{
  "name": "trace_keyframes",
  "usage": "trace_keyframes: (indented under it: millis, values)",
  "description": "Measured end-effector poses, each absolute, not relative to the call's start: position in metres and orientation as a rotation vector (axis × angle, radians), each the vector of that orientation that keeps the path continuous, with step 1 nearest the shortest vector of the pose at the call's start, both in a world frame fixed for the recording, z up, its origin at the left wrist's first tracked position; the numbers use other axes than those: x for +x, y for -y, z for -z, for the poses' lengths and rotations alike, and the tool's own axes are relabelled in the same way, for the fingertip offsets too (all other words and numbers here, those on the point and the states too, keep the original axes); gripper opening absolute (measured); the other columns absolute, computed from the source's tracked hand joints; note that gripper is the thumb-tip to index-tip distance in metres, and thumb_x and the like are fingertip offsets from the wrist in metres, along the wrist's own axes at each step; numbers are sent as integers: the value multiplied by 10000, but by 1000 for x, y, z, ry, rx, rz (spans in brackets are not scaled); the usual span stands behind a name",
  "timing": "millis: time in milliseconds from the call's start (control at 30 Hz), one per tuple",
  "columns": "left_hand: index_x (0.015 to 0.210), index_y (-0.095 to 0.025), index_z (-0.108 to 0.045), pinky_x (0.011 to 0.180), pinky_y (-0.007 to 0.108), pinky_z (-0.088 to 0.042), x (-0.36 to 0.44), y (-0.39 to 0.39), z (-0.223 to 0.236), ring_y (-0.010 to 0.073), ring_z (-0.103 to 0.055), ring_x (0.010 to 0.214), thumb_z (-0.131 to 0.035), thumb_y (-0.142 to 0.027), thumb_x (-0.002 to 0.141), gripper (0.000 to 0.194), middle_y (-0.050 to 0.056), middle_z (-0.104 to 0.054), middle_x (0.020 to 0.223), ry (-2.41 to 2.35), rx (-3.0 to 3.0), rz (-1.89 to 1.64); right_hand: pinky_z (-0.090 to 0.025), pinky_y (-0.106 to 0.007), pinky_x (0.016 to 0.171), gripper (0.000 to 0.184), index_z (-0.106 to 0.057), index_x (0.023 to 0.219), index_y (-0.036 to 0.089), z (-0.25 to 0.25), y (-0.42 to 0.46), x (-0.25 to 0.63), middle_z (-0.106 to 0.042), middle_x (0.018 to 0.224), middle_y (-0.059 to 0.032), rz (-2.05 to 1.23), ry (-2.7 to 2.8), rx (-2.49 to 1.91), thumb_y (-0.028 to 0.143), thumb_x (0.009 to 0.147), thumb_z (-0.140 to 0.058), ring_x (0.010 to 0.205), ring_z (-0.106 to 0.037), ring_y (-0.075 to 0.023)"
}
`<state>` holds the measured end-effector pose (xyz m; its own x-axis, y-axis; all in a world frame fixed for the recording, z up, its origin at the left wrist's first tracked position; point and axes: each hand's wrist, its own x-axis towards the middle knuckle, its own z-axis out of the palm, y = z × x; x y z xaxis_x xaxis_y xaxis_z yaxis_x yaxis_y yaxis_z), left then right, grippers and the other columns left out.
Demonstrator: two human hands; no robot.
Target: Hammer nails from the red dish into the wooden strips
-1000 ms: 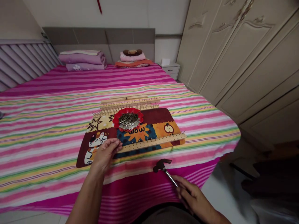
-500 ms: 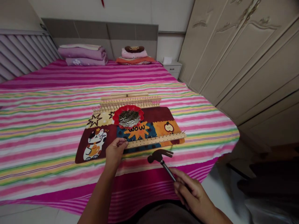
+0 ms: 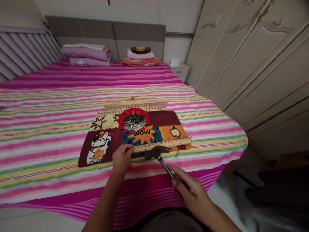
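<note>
My right hand (image 3: pixel 190 190) is closed around the handle of a claw hammer (image 3: pixel 164 164), whose dark head is blurred beside the near edge of a wooden strip (image 3: pixel 164 144). Nails stand in a row along this strip, which lies across a patterned mat (image 3: pixel 116 141). At the strip's left end, the thumb and fingers of my left hand (image 3: pixel 122 156) are pinched together; whatever is between them is hidden. Just beyond, on the mat, a red scalloped dish (image 3: pixel 120 120) holds a heap of loose nails (image 3: pixel 134 122).
Behind the dish lie more wooden strips (image 3: pixel 135 103) bristling with nails. The mat rests on a bed with a striped cover (image 3: pixel 48 135). Folded bedding (image 3: pixel 87 54) is stacked by the headboard (image 3: pixel 96 29). A wardrobe (image 3: pixel 241 64) stands along the right side.
The hammer has moved left and slightly up, its head now nearer the left hand and the strip. My left hand stays at the strip's end, and the camera view has shifted slightly.
</note>
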<state>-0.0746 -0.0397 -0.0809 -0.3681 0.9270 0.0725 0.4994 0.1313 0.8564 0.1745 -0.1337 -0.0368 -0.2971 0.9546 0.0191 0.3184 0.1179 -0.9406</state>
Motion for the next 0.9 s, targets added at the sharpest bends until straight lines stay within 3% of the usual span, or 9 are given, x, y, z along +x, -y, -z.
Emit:
trace_keyframes:
  millis: [200, 300, 400, 733, 900]
  values:
    - [636, -239, -643, 655, 266, -430, -74, 40, 81, 159, -577, 647, -590, -336, 638, 111, -9, -649, 679, -1949, 1377, -1136, -406, -200, 508, 367, -531, 1235, 191, 11, 90, 133, -559, 645, 31, -1061, 1871, -1186, 181, 891, -404, 508, -469, -94]
    - [643, -236, -642, 633, 259, -412, -74, 41, 81, 152, -557, 622, -582, -333, 641, 115, -13, -632, 661, -1964, 1391, -1126, -485, -241, 688, 424, -483, 1297, 222, 10, 76, 118, -675, 887, -23, -966, 1956, -1086, 145, 890, -395, 736, -621, -137]
    - [624, -227, -627, 605, 249, -387, -74, 41, 82, 143, -543, 608, -574, -345, 654, 133, -12, -611, 642, -1984, 1423, -1095, -485, -299, 818, 451, -482, 1299, 207, 15, 68, 110, -678, 1074, -71, -929, 2054, -1057, 97, 871, -396, 932, -642, -186]
    - [687, -228, -659, 623, 256, -414, -76, 40, 83, 153, -568, 624, -564, -337, 657, 147, -1, -639, 673, -1981, 1440, -1058, -497, -239, 754, 428, -461, 1328, 237, 1, 110, 148, -670, 867, -4, -1178, 2013, -1082, 151, 915, -389, 799, -625, -134]
    - [809, -232, -678, 658, 273, -451, -92, 33, 74, 182, -616, 686, -557, -347, 666, 219, 10, -693, 740, -1945, 1363, -1020, -515, -266, 725, 405, -520, 1284, 256, 49, 140, 192, -702, 936, -30, -1308, 2004, -1176, 187, 901, -406, 794, -646, -168]
